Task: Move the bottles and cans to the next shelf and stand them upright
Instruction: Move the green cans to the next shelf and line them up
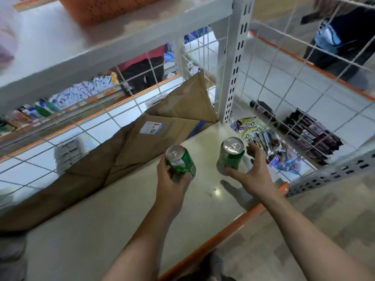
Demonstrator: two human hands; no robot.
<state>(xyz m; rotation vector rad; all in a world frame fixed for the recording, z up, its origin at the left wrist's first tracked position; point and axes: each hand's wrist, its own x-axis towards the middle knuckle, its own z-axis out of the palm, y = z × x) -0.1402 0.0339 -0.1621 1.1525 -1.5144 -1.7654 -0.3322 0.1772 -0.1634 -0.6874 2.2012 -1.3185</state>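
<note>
Two green cans are at the right end of the pale shelf (pixel 121 209), near its orange front edge. The right can (pixel 231 154) stands on the shelf board with its silver lid up and its long axis vertical. The right hand (pixel 253 173) is cupped loosely beside it: the thumb lies low by the base and the fingers are spread on the far right side. From here they look slack and just off the metal, not clamped on it.

The left hand (pixel 172 175) grips the left can (pixel 180 163) round its lower half. That can's lid also faces up, but its axis leans, with the top tipped a little to the far left. I can't tell whether its base touches the shelf.

The step in hand looks like setting this second can down. To do it well, I'd square the wrist first so the axis comes vertical, then lower the base flat onto bare board just left of its partner. It should go close but not knocking (a nudged can tips easily). Let go only once the whole rim is seated.

There's room to manage it, with flattened cardboard (pixel 162 128) lying to the far left and snack packets (pixel 253 130) piled far right against the wire mesh (pixel 284 88).
</note>
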